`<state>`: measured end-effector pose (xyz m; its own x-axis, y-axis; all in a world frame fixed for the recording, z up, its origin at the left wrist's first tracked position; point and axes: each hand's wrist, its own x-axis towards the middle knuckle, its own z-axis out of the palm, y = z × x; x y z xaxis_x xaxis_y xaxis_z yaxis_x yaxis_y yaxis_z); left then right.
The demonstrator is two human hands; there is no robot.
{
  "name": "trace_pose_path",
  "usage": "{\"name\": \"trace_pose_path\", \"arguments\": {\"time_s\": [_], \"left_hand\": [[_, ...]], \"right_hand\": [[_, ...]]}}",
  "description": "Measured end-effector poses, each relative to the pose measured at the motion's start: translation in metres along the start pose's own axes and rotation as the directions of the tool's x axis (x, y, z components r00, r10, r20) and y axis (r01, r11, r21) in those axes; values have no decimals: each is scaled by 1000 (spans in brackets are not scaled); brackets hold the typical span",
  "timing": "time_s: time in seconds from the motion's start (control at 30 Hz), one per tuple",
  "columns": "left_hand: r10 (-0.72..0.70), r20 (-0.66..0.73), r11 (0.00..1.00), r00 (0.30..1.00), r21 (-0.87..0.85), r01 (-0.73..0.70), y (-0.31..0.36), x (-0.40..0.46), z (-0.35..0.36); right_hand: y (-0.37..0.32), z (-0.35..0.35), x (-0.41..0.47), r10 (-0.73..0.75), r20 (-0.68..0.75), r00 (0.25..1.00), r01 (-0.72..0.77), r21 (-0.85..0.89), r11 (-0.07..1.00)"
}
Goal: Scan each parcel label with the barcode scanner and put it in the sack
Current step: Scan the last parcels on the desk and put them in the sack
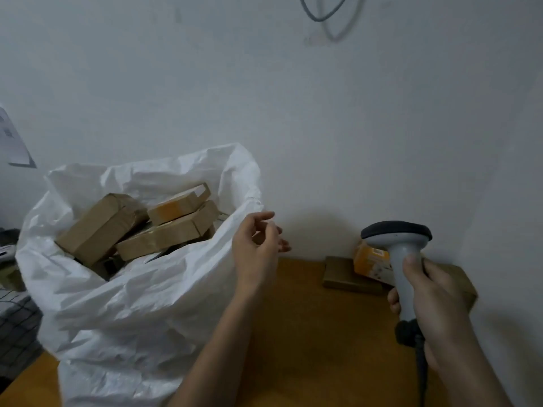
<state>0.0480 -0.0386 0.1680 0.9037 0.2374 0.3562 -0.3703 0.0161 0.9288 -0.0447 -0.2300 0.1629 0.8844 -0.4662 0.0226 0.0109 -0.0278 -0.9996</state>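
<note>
A white woven sack point(132, 304) stands open at the left of the table, with several brown cardboard parcels point(164, 233) piled inside. My left hand point(257, 248) hovers at the sack's right rim, fingers loosely curled, holding nothing. My right hand point(435, 301) grips the handle of a grey barcode scanner point(402, 251), whose dark head is up and points away from me. Behind the scanner, a flat brown parcel point(343, 274) and a yellow-orange parcel point(370, 259) lie against the wall. Another brown parcel point(461, 282) is partly hidden by my right hand.
The wooden table point(317, 333) runs up to a pale wall point(323, 127). The scanner's black cable point(421, 374) hangs down at the lower right. Dark checked fabric point(17, 327) lies beyond the table's left edge, and a paper sheet point(13, 142) hangs on the left wall.
</note>
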Motion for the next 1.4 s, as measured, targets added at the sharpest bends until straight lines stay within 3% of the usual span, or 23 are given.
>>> {"name": "trace_pose_path", "arguments": {"time_s": [0.17, 0.37, 0.57, 0.7, 0.87, 1.0, 1.1, 1.4], "left_hand": [[-87, 235, 983, 968, 175, 46, -53, -5, 54], [-262, 360, 903, 895, 419, 96, -136, -4, 126], [-327, 549, 754, 769, 642, -138, -212, 17, 219], [-353, 634, 632, 688, 704, -324, -269, 48, 279], [-441, 646, 392, 624, 763, -513, -333, 95, 333], [-497, 615, 286, 613, 782, -553, -365, 115, 354], [-443, 640, 260, 628, 762, -593, -383, 122, 359], [-499, 710, 316, 497, 683, -659, -378, 107, 319]], "right_hand": [[23, -35, 29, 45, -136, 990, -45, 3, 999], [59, -84, 74, 118, -257, 959, -120, 9, 993], [101, -113, 145, 172, -322, 931, -177, 15, 984], [141, -121, 186, 264, -302, 916, -264, 39, 964], [181, -135, 214, 360, -298, 884, -360, 57, 931], [205, -146, 227, 410, -345, 845, -417, 55, 907], [216, -147, 232, 430, -342, 835, -441, 49, 896], [209, -135, 223, 436, -332, 836, -442, 62, 895]]}}
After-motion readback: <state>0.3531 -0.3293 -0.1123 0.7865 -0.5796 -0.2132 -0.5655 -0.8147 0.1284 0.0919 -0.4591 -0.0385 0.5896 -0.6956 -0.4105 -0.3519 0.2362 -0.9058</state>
